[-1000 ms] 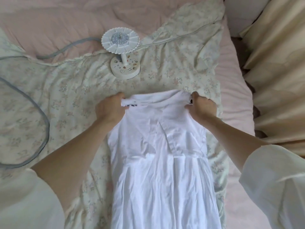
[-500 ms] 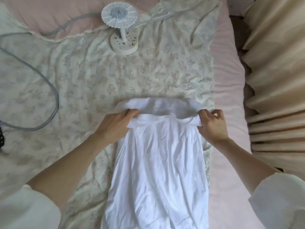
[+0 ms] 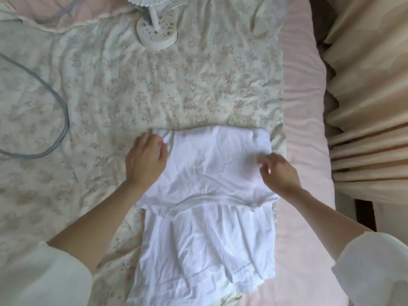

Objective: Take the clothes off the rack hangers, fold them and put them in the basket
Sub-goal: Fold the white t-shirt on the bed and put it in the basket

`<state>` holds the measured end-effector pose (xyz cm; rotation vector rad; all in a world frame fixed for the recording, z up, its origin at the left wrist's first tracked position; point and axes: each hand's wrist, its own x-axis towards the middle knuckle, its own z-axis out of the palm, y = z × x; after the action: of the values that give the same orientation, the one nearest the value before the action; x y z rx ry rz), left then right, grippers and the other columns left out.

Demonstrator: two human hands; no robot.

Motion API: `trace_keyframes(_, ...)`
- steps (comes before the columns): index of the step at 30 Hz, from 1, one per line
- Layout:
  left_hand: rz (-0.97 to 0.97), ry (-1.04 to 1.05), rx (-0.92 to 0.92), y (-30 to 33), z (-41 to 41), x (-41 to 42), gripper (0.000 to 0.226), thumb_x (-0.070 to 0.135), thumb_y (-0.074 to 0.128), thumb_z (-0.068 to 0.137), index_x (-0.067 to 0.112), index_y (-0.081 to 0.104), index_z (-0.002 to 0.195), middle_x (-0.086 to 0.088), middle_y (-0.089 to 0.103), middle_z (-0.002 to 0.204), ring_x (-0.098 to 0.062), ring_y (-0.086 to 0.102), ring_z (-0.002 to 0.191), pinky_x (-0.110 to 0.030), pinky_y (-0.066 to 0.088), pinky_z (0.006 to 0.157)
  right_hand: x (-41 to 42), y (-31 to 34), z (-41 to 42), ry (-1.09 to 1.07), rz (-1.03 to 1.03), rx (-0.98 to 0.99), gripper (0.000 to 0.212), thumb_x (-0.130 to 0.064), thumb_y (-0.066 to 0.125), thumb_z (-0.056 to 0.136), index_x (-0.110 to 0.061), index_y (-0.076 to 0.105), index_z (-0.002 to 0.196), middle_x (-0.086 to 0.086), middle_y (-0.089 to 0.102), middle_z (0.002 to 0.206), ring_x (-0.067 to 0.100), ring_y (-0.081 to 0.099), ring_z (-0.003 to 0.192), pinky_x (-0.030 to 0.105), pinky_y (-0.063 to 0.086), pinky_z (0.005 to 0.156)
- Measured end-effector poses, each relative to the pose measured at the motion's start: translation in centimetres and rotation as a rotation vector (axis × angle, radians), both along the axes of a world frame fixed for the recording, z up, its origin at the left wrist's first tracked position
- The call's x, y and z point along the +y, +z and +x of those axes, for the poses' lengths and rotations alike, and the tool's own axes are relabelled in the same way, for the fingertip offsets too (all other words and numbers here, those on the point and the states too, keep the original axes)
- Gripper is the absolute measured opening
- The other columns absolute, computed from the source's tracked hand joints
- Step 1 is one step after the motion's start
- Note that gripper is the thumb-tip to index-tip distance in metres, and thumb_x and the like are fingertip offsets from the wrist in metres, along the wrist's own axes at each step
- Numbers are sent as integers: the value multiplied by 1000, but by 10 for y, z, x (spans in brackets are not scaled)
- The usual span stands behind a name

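The white garment (image 3: pixel 207 195) lies in the centre and lower centre of the frame, on the floral quilt (image 3: pixel 176 85), w/ its upper part folded down over the lower part. The fold edge is the top border, and the seam of the folded layer crosses the middle.

The left hand (image 3: pixel 145 160) rests at the left border of the folded layer, fingers relaxed and flat on the cloth, gripping nothing. The right hand (image 3: pixel 279 171) is over the right part of the garment, fingers loosely bent and holding nothing; it is blurred, so I cannot tell if the tips touch the cloth.

I judge the step is to flatten this fold before the next one. To do it well: press from the centre outward w/ flat palms, make the left and right borders line up w/ the layer below, and smooth the creases near the seam. Quilt is soft and wrinkled, so the cloth can drag w/ it; light strokes are better.

Around: a small white fan (image 3: pixel 154 29) stands at top centre, a grey cable (image 3: pixel 64 111) loops at left. Pink sheet (image 3: pixel 304 129) at right, then beige pleated curtain (image 3: pixel 364 107) at far right. No basket in view.
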<state>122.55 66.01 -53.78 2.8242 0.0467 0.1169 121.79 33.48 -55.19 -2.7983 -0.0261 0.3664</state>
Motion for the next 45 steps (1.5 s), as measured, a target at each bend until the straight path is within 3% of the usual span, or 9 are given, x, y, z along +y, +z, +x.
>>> trace_keyframes(6, -392, 416, 452, -14, 61, 0, 37, 36, 55, 90, 9, 61, 114, -8, 62, 117, -28, 56, 109, -33, 43, 85, 12, -4, 72, -422, 268, 145, 49, -27, 45, 96, -19, 33, 143, 15, 37, 140, 32, 36, 129, 41, 39, 100)
trace_keyframes(10, -253, 320, 411, -20, 67, 2, 12, 24, 52, 93, 19, 59, 84, -6, 62, 103, -24, 57, 89, -32, 45, 72, 13, -11, 91, -410, 361, 279, 40, -20, 48, 94, -17, 47, 134, 10, 58, 108, 25, 55, 86, 29, 45, 64)
trace_keyframes(18, -504, 759, 274, -29, 58, 24, 19, 8, 39, 93, 3, 54, 82, -20, 49, 91, -27, 48, 70, -28, 39, 59, -4, -22, 87, -551, 195, 157, 23, -24, 47, 93, -10, 53, 111, 12, 53, 118, 32, 52, 108, 35, 41, 80)
trace_keyframes(21, -210, 615, 307, -24, 61, 14, 26, 18, 42, 94, -3, 57, 99, -25, 50, 116, -42, 47, 109, -47, 44, 89, 4, -20, 88, -335, 38, 66, 35, -17, 48, 89, -12, 49, 124, 9, 40, 133, 28, 37, 125, 41, 34, 99)
trace_keyframes(25, -74, -9, 492, -7, 74, 12, 55, 49, 46, 92, 19, 39, 137, -4, 44, 140, -25, 36, 131, -43, 29, 105, 8, -11, 98, 116, -29, 225, 66, -19, 53, 85, -23, 25, 145, 1, 32, 148, 18, 22, 140, 44, 9, 117)
trace_keyframes(28, 141, -250, 726, 1, 80, 19, 80, 59, 58, 80, 25, 26, 145, 1, 32, 149, -21, 26, 137, -41, 26, 109, 9, -6, 104, 214, -158, 316, 57, -29, 51, 92, -20, 28, 144, 4, 42, 142, 23, 36, 133, 42, 19, 113)
trace_keyframes(31, 180, -236, 764, 4, 87, 21, 60, 49, 67, 79, 17, 49, 126, -4, 53, 129, -23, 49, 115, -35, 41, 93, 12, 4, 105, 171, -185, 254, 33, -27, 49, 94, -13, 47, 125, 6, 54, 123, 27, 51, 114, 35, 37, 89)
trace_keyframes(38, 185, -80, 264, 57, 115, -1, 39, 31, 58, 91, 9, 51, 123, -10, 53, 119, -31, 54, 107, -37, 41, 77, 14, 48, 126, -29, -137, -158, 22, -16, 50, 93, -4, 50, 112, 14, 50, 112, 35, 53, 101, 38, 40, 70)
trace_keyframes(45, 169, -158, -170, 104, 110, 5, 26, 17, 75, 77, 0, 62, 92, -18, 65, 84, -35, 61, 80, -39, 45, 60, 13, 95, 122, -56, -44, -389, 19, -6, 50, 85, -2, 54, 104, 16, 59, 101, 35, 51, 95, 39, 38, 75)
